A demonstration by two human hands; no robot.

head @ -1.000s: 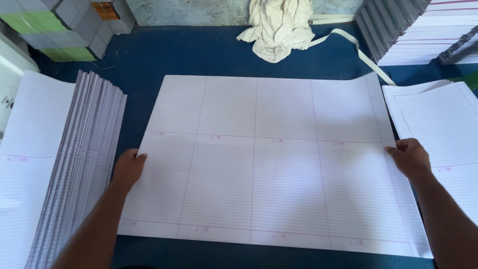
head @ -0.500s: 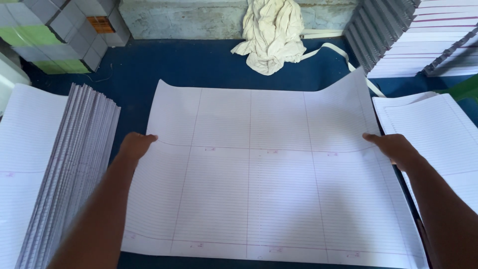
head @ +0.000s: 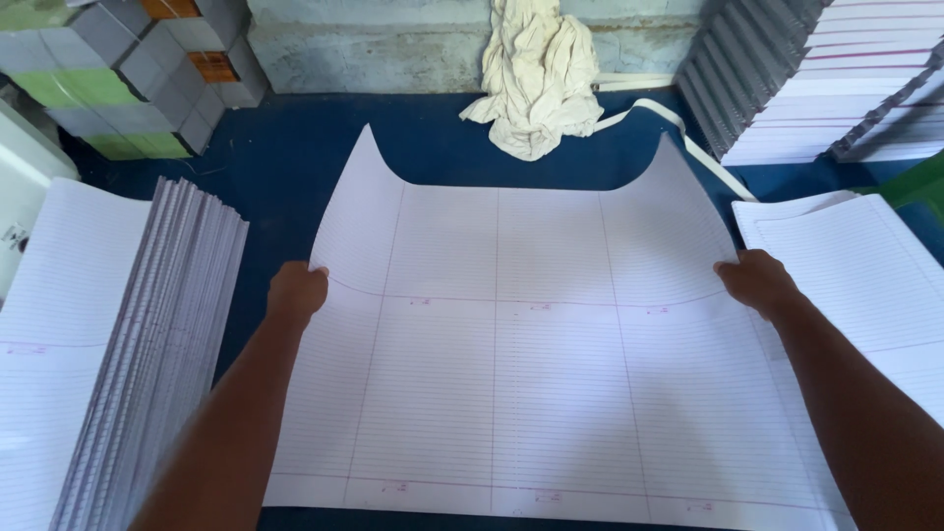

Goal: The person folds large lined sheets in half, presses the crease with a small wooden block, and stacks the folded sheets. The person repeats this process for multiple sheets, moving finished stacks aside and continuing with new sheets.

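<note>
A large white ruled paper sheet [head: 521, 344] lies on the blue surface [head: 285, 167] in front of me. My left hand [head: 295, 292] grips its left edge and my right hand [head: 755, 280] grips its right edge, both about halfway up. The sheet's two far corners curl upward off the surface while its near half rests flat.
A fanned stack of folded ruled sheets [head: 147, 334] stands at the left. More ruled sheets [head: 855, 265] lie at the right. A crumpled cream cloth [head: 536, 79] and a white strap [head: 688, 138] lie at the back. Tall paper stacks [head: 816, 79] fill the back right, grey and green blocks [head: 108, 79] the back left.
Both hands slid up the side edges and took hold. The sheet's far half has lifted, its corners now curling up.
</note>
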